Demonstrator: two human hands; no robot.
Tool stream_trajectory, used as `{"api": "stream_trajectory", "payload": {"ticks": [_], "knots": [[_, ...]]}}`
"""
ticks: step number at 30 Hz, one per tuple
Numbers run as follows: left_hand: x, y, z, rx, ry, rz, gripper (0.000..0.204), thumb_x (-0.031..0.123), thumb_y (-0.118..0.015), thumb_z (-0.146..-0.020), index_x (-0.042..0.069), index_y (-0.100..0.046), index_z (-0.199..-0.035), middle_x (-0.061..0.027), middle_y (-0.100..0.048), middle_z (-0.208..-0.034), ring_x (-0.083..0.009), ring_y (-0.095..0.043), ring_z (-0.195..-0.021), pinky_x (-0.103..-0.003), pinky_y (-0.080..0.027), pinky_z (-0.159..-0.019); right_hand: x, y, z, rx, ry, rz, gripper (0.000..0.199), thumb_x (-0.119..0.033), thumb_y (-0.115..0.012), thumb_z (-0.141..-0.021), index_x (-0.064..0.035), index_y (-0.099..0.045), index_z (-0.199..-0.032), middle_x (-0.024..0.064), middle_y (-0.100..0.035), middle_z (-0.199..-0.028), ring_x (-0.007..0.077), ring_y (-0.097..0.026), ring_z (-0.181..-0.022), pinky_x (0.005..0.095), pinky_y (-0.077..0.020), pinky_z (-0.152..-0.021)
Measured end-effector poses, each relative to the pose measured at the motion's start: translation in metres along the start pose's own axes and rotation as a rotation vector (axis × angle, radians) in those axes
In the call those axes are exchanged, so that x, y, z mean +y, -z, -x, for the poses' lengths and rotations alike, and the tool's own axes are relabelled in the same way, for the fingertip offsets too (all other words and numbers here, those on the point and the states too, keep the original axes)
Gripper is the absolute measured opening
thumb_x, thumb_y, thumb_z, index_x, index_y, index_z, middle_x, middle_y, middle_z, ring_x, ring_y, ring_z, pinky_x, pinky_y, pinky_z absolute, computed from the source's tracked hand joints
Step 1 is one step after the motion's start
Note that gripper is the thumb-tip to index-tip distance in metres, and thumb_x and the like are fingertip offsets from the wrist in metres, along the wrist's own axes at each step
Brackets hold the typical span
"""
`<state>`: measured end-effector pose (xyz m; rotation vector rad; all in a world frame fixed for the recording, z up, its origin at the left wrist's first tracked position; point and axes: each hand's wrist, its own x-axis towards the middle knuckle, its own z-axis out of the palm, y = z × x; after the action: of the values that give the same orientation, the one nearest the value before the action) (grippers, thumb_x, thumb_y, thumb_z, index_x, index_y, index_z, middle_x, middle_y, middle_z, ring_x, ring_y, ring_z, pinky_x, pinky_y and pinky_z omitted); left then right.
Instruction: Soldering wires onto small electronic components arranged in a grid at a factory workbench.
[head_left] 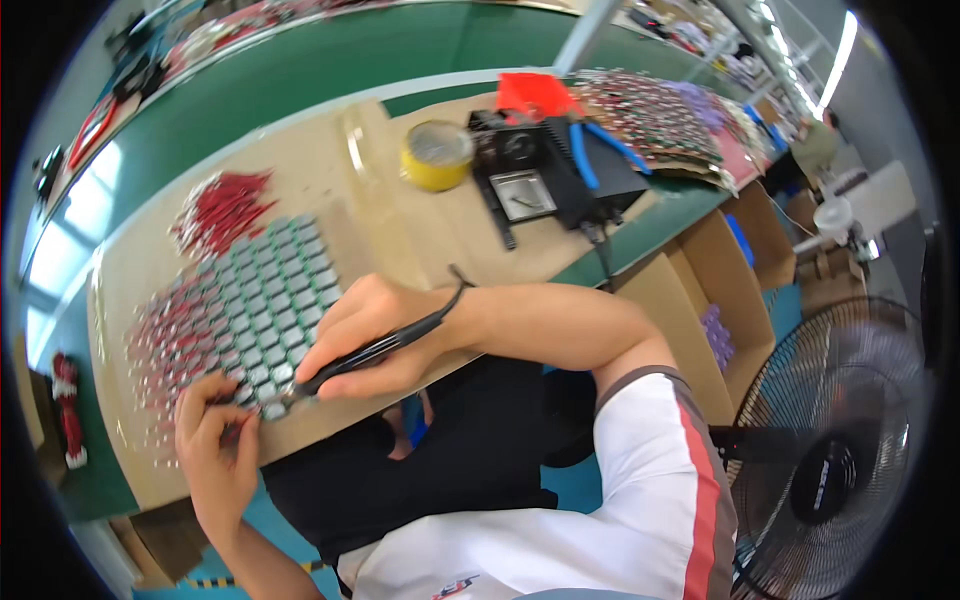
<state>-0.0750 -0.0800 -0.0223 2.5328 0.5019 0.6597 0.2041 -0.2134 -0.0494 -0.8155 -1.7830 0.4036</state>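
Right hand [365,335] is gripping a slim black soldering iron [385,347], its long axis pointing toward eight o'clock, tip meeting the grey grid of small square components [270,300] where pinched left hand [215,440] is steadying it.

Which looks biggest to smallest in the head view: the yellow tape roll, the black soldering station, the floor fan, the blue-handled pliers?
1. Floor fan, though it sits nearer the camera, so its lead is unsure.
2. Black soldering station.
3. Yellow tape roll and blue-handled pliers look about alike; I would not rank them.
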Motion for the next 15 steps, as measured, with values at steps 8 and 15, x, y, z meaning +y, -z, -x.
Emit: {"api": "stream_trajectory", "payload": {"ticks": [8,15], "knots": [[-0.0017,-0.0023,-0.0056,-0.017,-0.019,0.033,0.017,-0.007,-0.074,-0.077,-0.003,-0.060,-0.085,-0.0199,-0.065,-0.116,-0.0365,-0.062,-0.110,-0.044,-0.049,-0.097,0.0033,-0.0021,0.0021,0.059,0.025,-0.002,0.020,-0.010,-0.084,-0.087,-0.0041,-0.079,-0.106,0.0101,-0.076,-0.083,0.0265,-0.072,-0.068,0.0357,-0.0550,-0.060],[-0.0024,-0.0015,-0.0061,-0.022,-0.030,0.010,0.017,-0.007,-0.074,-0.077,-0.003,-0.060,-0.084,-0.0210,-0.064,-0.115,-0.0366,-0.062,-0.109,-0.044,-0.048,-0.098,0.0033,-0.0013,0.0002,0.057,-0.004,-0.007,0.017,-0.014,-0.084,-0.087,-0.0057,-0.082,-0.101,0.0093,-0.078,-0.084,0.0240,-0.075,-0.070,0.0336,-0.0584,-0.063]]}}
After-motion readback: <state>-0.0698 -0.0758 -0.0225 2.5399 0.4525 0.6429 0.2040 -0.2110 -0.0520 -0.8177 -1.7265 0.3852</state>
